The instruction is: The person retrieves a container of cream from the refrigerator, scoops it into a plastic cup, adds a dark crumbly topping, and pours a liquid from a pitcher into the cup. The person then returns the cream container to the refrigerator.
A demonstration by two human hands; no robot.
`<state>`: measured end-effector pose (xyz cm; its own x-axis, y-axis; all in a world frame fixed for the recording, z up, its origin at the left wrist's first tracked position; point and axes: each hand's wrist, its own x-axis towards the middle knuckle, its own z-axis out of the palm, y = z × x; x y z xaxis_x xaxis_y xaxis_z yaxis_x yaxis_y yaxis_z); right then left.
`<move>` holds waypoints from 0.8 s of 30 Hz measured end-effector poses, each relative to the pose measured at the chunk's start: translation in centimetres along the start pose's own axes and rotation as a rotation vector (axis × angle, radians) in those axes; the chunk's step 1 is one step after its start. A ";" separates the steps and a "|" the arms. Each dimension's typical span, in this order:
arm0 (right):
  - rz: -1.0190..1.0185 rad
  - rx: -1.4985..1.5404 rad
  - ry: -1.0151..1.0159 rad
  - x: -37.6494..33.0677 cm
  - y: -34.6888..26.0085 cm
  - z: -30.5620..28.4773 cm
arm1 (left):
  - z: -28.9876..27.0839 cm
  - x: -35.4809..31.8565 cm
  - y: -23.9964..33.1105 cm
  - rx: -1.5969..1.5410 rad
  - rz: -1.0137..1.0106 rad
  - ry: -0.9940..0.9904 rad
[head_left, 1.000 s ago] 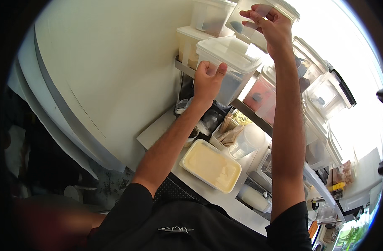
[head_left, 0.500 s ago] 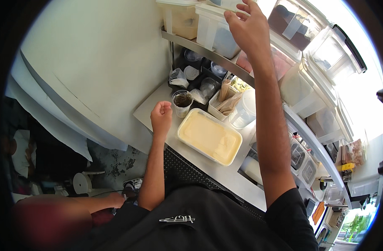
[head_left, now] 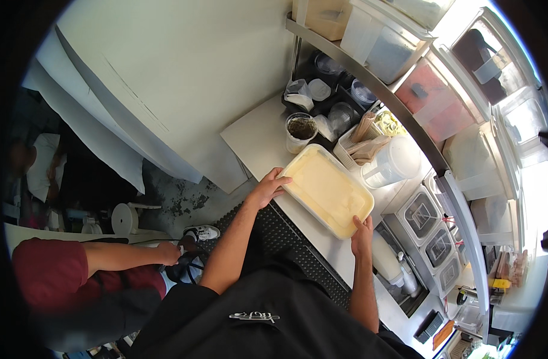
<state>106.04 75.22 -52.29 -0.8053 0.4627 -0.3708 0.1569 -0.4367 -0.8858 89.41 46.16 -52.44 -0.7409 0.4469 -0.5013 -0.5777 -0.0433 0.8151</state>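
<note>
1. Change since the earlier frames: the right hand (head_left: 362,232) has come down from the upper shelf of clear bins and the left hand (head_left: 266,190) has moved off the small cups; both now sit on the rectangular tray (head_left: 327,190) of pale yellow contents. Judgement: work has shifted from the shelf to the tray, which is now held from both sides.
2. Left hand: fingers curled over the tray's near-left end, thumb on the rim; grip closed on the tray.
3. Right hand: fingers laid up against the tray's near-right corner; it is closed on the rim, though the thumb side is partly hidden.
4. Tray position: flat on the white counter (head_left: 256,140), at its front edge, just beside the dark-filled cup (head_left: 300,131) and the holder of wooden sticks (head_left: 363,140).
5. Orientation: long axis runs diagonally in view, from upper left near the cup to lower right toward the right hand; open side up, not tilted as far as visible.
6. Another person in a red top (head_left: 52,269) crouches at lower left, apart from the tray.
</note>
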 end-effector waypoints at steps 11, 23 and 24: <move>0.162 -0.093 -0.233 -7.7 4.4 6.8 | -1.5 -9.5 -11.3 -0.792 0.116 0.057; -0.022 -0.701 -0.534 -1.0 1.7 27.3 | -15.0 -16.5 -13.2 -1.142 0.470 0.685; -0.153 -0.701 -0.646 -1.5 1.5 31.1 | -16.8 -16.3 -13.1 -1.184 0.485 0.770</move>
<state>89.73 49.90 -44.40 -0.9717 -0.1289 -0.1979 0.1613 0.2497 -0.9548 103.30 24.42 -59.80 -0.7139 -0.3750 -0.5914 0.1147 -0.8958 0.4295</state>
